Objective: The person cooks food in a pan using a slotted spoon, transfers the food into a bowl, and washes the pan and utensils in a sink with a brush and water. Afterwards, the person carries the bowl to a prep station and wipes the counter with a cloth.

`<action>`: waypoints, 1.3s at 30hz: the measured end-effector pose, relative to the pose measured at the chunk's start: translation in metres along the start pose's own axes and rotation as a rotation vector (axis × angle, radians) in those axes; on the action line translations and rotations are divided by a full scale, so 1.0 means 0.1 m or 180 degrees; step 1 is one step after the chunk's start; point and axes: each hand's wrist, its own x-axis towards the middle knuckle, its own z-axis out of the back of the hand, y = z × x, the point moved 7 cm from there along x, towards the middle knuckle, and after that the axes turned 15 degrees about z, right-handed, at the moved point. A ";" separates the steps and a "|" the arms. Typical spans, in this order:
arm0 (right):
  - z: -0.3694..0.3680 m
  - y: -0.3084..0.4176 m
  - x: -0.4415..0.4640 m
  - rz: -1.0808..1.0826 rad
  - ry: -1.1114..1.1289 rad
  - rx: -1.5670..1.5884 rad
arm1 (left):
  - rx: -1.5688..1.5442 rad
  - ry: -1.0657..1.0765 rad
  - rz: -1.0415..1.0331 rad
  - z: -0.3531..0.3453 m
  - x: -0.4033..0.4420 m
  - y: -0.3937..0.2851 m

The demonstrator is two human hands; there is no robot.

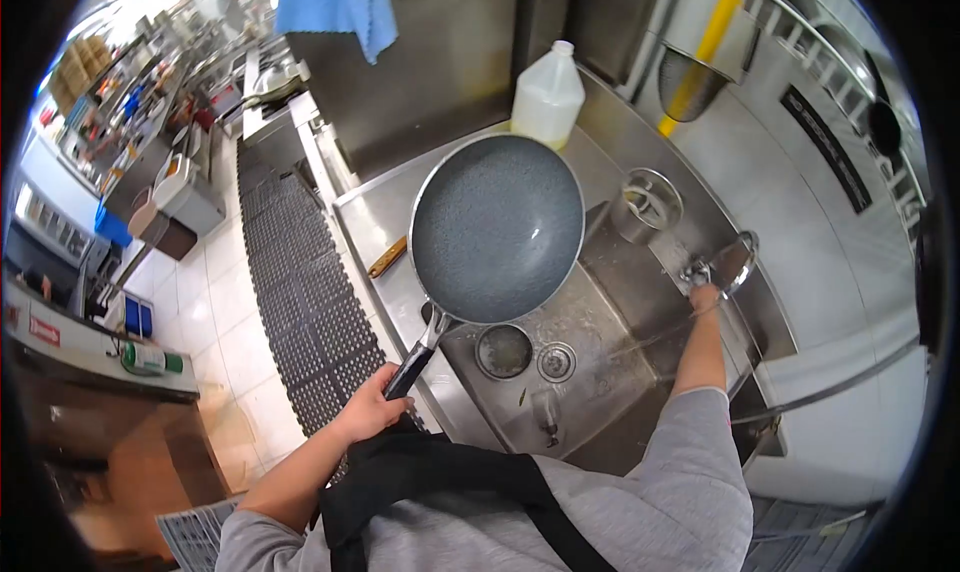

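Observation:
A grey speckled frying pan (497, 230) is held up over the left part of the steel sink (590, 322), its inside facing the camera. My left hand (373, 408) is wrapped round its black handle. At the sink's right side my right hand (706, 297) reaches to the metal tap fitting (697, 271), fingers partly hidden behind it. Beneath the pan a dark round dish (503, 352) lies in the basin beside the drain (556, 362). A small clear container (546, 412) lies nearer my body.
A plastic jug (549, 97) of yellowish liquid stands behind the pan. A metal pot (646, 206) sits at the back right. A wooden-handled tool (387, 258) rests on the left ledge. A strainer (692, 84) hangs on the wall. A black mat (290, 262) covers the floor at left.

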 end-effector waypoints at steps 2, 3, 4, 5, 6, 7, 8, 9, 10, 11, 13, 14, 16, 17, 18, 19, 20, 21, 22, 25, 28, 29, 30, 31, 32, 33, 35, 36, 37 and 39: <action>0.17 0.02 0.20 -0.0038 0.0030 -0.0186 | -0.0231 0.0055 -0.0040 0.03 0.01 -0.02; 0.19 0.05 0.29 -0.0048 0.0026 -0.0236 | -0.0359 0.0144 -0.0111 0.05 0.00 -0.06; 0.19 0.10 0.40 -0.0044 -0.0049 -0.0208 | -0.0487 0.0246 -0.0173 0.06 -0.01 -0.10; 0.15 0.14 0.47 0.0020 -0.0211 -0.0101 | -0.0560 0.0274 -0.0188 0.09 -0.02 -0.15; 0.16 0.14 0.47 0.0069 -0.0387 0.0006 | -0.0662 0.0250 -0.0155 0.14 -0.04 -0.17; 0.12 0.16 0.27 0.0063 -0.0368 -0.0036 | -0.0677 0.0238 -0.0225 0.18 0.01 -0.15; 0.07 0.20 -0.01 0.0362 -0.0228 -0.0137 | -0.0674 0.0214 -0.0317 0.26 0.04 -0.15; 0.01 0.30 -0.25 0.0693 -0.0086 -0.0219 | -0.0695 0.0204 -0.0352 0.35 0.05 -0.19; 0.06 -0.03 -0.33 0.0939 -0.0560 -0.0121 | -0.0519 0.0034 -0.0373 0.44 0.03 -0.21; 0.05 -0.24 -0.65 0.1333 -0.0592 -0.1456 | -0.0344 -0.0130 -0.0383 0.51 0.02 -0.21; -0.07 -1.28 -1.05 0.1178 0.0400 -0.2620 | -0.0087 -0.0527 -0.0774 0.73 0.02 -0.18; -0.45 -1.32 -1.83 0.2025 0.0622 -0.4785 | 0.0191 -0.0938 -0.1144 0.86 -0.03 -0.20; -1.10 -0.71 -2.90 0.1191 0.0327 -0.3737 | 0.0119 -0.1026 -0.0941 1.06 -0.22 -0.16; -1.48 -0.46 -3.16 0.1784 0.0296 -0.3224 | 0.0291 -0.1327 -0.0949 1.21 -0.32 -0.10; -1.91 -0.16 -3.38 0.2361 0.0275 -0.2668 | 0.0463 -0.1648 -0.0954 1.37 -0.43 -0.03; -2.38 0.12 -3.56 0.2144 0.0574 -0.2047 | 0.0414 -0.1700 -0.0939 1.51 -0.52 0.07; -2.88 0.37 -3.69 0.1909 0.0862 -0.1432 | 0.0398 -0.1731 -0.0968 1.65 -0.58 0.21; -3.35 0.55 -3.76 0.2121 0.1227 -0.1445 | 0.0374 -0.1918 -0.0971 1.83 -0.61 0.38; -3.80 0.74 -3.84 0.2333 0.1593 -0.1461 | 0.0345 -0.2103 -0.0972 1.99 -0.65 0.51; -4.79 1.06 -3.76 0.2420 0.1079 -0.1898 | 0.0103 -0.2373 -0.0999 2.52 -0.75 0.90; -5.51 0.84 -3.49 0.2054 0.1208 -0.3168 | 0.0165 -0.2794 -0.0609 3.16 -0.89 1.31; -5.59 0.92 -3.56 0.1905 0.1357 -0.3145 | 0.0164 -0.2928 -0.0750 3.40 -0.90 1.48; -5.64 1.09 -3.69 0.1755 0.1499 -0.3122 | 0.0163 -0.3055 -0.0898 3.64 -0.90 1.66; -5.67 1.15 -3.76 0.1428 0.1536 -0.3047 | 0.0162 -0.3027 -0.0700 3.86 -0.90 1.83; -5.69 1.13 -3.79 0.1087 0.1580 -0.2987 | 0.0085 -0.2846 -0.0076 4.06 -0.95 1.96; -5.70 1.08 -3.72 0.1086 0.1581 -0.3047 | 0.0024 -0.2934 -0.0219 4.27 -0.96 2.09; -5.82 0.98 -3.76 0.1433 0.1388 -0.3285 | 0.0027 -0.2953 -0.0124 4.66 -1.01 2.37; -5.87 1.02 -3.76 0.1792 0.1184 -0.3486 | 0.0085 -0.2894 0.0101 4.84 -1.01 2.47; -5.91 0.95 -3.70 0.1958 0.1051 -0.3567 | 0.0026 -0.2989 -0.0064 5.01 -1.04 2.54; -5.90 0.73 -3.53 0.1701 0.0677 -0.3396 | 0.0023 -0.3111 -0.0208 5.39 -0.94 2.86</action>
